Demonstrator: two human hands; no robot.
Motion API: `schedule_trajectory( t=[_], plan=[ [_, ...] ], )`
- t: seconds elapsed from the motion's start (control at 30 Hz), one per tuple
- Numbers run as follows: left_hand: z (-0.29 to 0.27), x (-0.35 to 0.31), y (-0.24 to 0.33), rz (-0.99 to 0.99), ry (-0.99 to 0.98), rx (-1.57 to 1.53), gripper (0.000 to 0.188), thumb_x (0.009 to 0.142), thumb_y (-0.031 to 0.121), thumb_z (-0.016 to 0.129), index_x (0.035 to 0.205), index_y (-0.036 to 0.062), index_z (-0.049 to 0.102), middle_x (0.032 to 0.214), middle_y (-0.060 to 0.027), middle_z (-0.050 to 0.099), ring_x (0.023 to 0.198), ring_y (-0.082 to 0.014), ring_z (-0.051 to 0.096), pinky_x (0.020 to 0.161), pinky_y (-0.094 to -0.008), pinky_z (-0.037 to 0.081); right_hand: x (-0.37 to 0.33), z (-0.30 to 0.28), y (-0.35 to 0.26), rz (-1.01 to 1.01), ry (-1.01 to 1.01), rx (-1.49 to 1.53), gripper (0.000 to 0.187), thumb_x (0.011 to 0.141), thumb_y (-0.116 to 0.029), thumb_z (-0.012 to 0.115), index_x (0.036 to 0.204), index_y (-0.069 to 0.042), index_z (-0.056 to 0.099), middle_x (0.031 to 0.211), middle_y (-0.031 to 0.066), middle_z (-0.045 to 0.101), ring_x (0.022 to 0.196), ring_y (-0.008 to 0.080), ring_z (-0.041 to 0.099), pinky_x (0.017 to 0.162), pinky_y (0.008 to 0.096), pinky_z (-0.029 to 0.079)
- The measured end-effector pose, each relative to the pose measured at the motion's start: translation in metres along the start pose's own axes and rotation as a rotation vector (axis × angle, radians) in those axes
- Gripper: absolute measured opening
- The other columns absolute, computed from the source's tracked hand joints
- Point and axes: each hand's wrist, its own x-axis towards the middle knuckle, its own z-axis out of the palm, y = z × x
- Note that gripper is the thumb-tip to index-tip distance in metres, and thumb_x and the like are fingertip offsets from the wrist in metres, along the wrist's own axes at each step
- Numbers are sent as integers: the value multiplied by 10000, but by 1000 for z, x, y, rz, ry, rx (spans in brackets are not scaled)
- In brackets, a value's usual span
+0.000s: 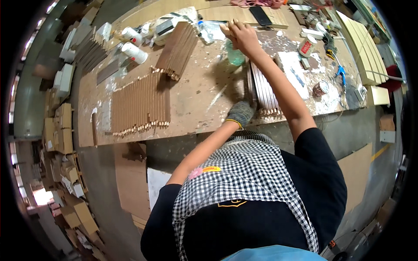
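My left hand [241, 114], in a dark grey knit glove with a yellow cuff edge, is closed around the near end of a dark brown strip [251, 85]. That strip stands along the left side of a row of pale-faced strips [264, 89]. My bare right hand [245, 38] reaches to the far side of the table, fingers closed on a small beige piece [225, 29] whose kind I cannot make out. Just below that hand is a greenish see-through container [235, 55], partly covered by it.
Brown strips lie in a wide row [140, 104] and a slanted stack [177, 50] on the stained table [196, 95]. White bottles [135, 53], a phone [260, 15], a white-and-red can [307, 46], an open tin [321, 88] and a blue tool [341, 75] stand around.
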Motion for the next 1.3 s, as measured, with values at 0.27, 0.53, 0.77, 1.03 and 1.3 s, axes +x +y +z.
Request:
schedule_trajectory(
  t=[0.27, 0.53, 0.77, 1.03, 1.3],
  plan=[
    [3, -22, -34, 41, 127, 100, 501, 944, 433, 475, 1114, -14, 622, 1103, -256, 651, 1036, -407, 625, 916, -498, 481, 18, 5, 1, -162, -491, 182, 361, 830, -172, 673, 1149, -58, 547, 1027, 183, 624, 946, 389, 630, 767, 465, 510],
    [-21, -66, -166, 339, 51, -670, 542, 837, 223, 724, 1300, 2, 549, 1106, -151, 691, 1016, -297, 683, 890, -374, 558, -8, -69, 66, 846, 55, 1179, 272, 953, -203, 527, 1108, 2, 616, 1020, 120, 699, 854, 193, 680, 741, 320, 569],
    [-5, -95, -154, 82, 321, -1002, 306, 910, 67, 623, 1184, -66, 593, 1080, -178, 691, 1003, -252, 668, 823, -355, 572, -106, 23, 92, 1111, 252, 2339, 347, 985, -412, 437, 1072, -125, 611, 1000, 63, 644, 759, 223, 592, 622, 369, 522],
    [-2, -95, -180, -48, 386, -2275, 692, 1032, 514, 317, 1364, -89, 398, 1292, -297, 520, 1130, -420, 564, 901, -474, 548, -8, 1, 27, 458, -56, 387, 278, 904, -252, 641, 1100, -60, 589, 868, 149, 696, 770, 307, 674, 687, 405, 524],
    [0, -100, -186, 59, 450, -2406, 702, 1021, 482, 441, 1415, -90, 344, 1382, -288, 467, 1222, -471, 510, 1036, -523, 492, 24, 7, 17, 137, -275, -115, 371, 845, -281, 730, 1100, -63, 573, 987, 169, 637, 942, 376, 626, 782, 468, 521]
  ],
)
